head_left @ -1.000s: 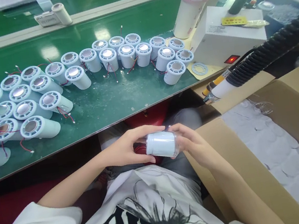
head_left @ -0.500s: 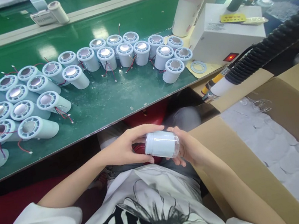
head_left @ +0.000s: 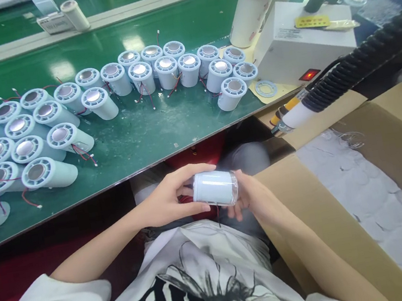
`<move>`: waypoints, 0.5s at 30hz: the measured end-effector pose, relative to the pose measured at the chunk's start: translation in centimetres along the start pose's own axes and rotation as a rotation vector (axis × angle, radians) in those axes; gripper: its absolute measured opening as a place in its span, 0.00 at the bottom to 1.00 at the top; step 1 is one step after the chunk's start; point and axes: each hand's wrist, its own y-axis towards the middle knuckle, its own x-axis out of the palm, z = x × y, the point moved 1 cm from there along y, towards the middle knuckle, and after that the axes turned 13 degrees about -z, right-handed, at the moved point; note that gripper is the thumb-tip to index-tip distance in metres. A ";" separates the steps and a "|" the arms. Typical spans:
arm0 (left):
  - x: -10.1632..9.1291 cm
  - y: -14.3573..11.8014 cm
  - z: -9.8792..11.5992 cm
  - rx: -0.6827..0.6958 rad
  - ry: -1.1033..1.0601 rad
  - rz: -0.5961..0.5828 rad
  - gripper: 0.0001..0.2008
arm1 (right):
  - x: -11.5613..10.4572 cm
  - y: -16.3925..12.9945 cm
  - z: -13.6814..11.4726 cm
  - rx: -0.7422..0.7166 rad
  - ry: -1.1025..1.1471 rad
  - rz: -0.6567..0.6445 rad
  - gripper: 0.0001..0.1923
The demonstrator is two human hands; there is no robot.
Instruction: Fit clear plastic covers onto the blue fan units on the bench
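Over my lap, a light-blue plastic cylinder (head_left: pixel 212 188) lies on its side with a clear plastic cover (head_left: pixel 235 187) around it that shows at its right end. My left hand (head_left: pixel 172 195) is closed on its left end, thumb and fingers on either side. At the covered end, my right hand (head_left: pixel 250 196) is closed against the clear plastic, with some fingers curled underneath and partly hidden. A thin dark wire (head_left: pixel 218 215) hangs below the cylinder. Several similar light-blue cylinders (head_left: pixel 50 173) with round silver centres and red wires stand on the green bench.
The green bench (head_left: pixel 138 142) runs across ahead. To the right is an open cardboard box (head_left: pixel 290 207) holding clear plastic pieces. A white device (head_left: pixel 273 52) with a lit red switch, a pink-lidded bottle (head_left: pixel 246 13), a blue ring (head_left: pixel 266 89) and a black ribbed hose (head_left: pixel 366 60) are nearby.
The cylinder has turned slightly and risen a little in my hands, and a wire now shows beneath it. My right fingers have shifted along the covered end.
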 end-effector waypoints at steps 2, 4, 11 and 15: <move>0.1 -0.1 0.1 -0.041 -0.069 0.020 0.31 | -0.3 -0.6 0.1 -0.312 -0.341 0.174 0.14; 0.2 -0.2 0.2 -0.067 -0.125 0.025 0.31 | -0.4 -1.2 0.0 -0.569 -0.687 0.188 0.19; -0.1 -0.2 0.7 -0.029 0.007 -0.055 0.36 | -0.2 -1.9 0.1 -0.515 -0.437 -0.058 0.28; -0.2 -0.1 0.6 -0.021 -0.133 -0.116 0.34 | -0.3 -2.0 0.1 -0.379 -0.187 -0.086 0.26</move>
